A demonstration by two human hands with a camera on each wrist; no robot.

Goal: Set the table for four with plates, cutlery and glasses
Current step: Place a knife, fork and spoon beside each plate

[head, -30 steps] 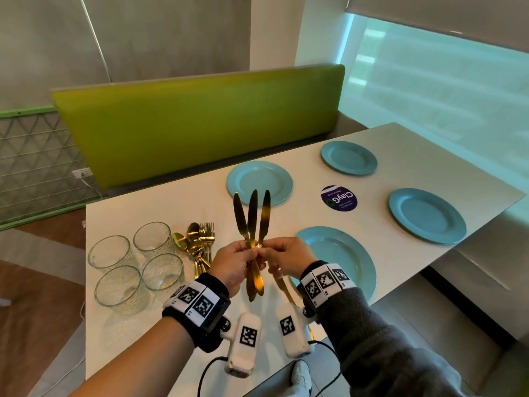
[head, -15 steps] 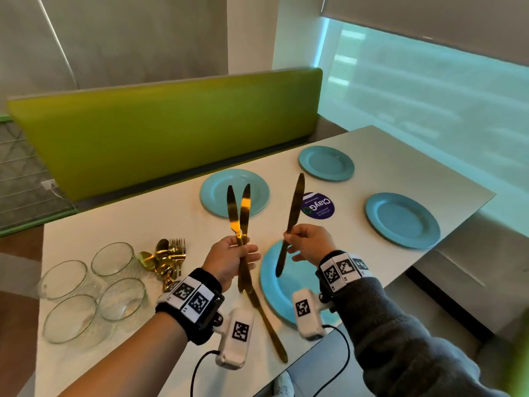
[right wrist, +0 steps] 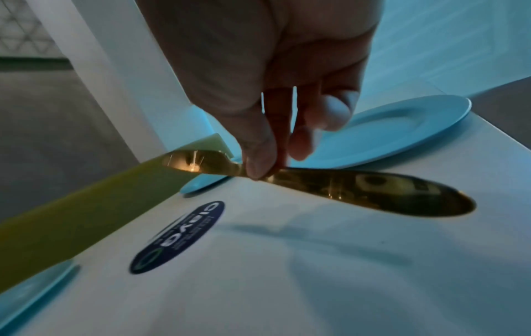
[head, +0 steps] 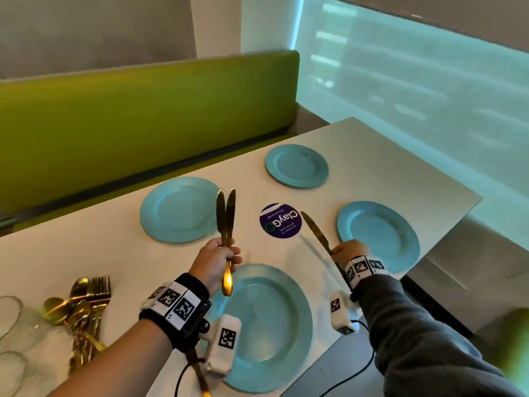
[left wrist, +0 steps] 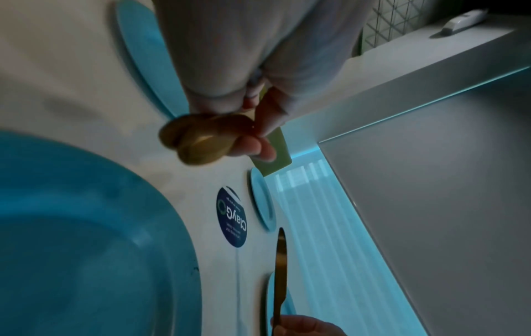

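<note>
We are at the knife-placing step: 4 blue plates are already laid out, and our right hand (head: 349, 251) is lowering 1 gold knife (head: 316, 233) toward the counter (head: 380, 156), just left of the right-hand plate (head: 378, 234) at the middle right of the frame. In the right wrist view the thumb and fingers (right wrist: 260, 156) are clamped on the knife near the junction of blade and handle, and the knife lies low over the counter; we cannot tell whether it touches yet. Our left hand (head: 213, 260), at the centre of the frame, has its fingers curled tight round the handles of 2 more knives (head: 226, 216), blades upright above the near plate (head: 269, 325). A 4th knife (head: 200, 373) lies at the bottom of the frame, just left of the near plate. To do this step well, we judge that the knife should be brought parallel to the plate's side, beside the rim and not on it, then set flat before the fingers release, so it does not skid on the smooth counter. Keep it off the round purple sticker (head: 280, 220). Hold the left hand steady and high so the 2 spare blades do not strike the plates. The forks and spoons (head: 86, 305) and the glasses (head: 11, 333) wait at the lower left of the frame.
</note>
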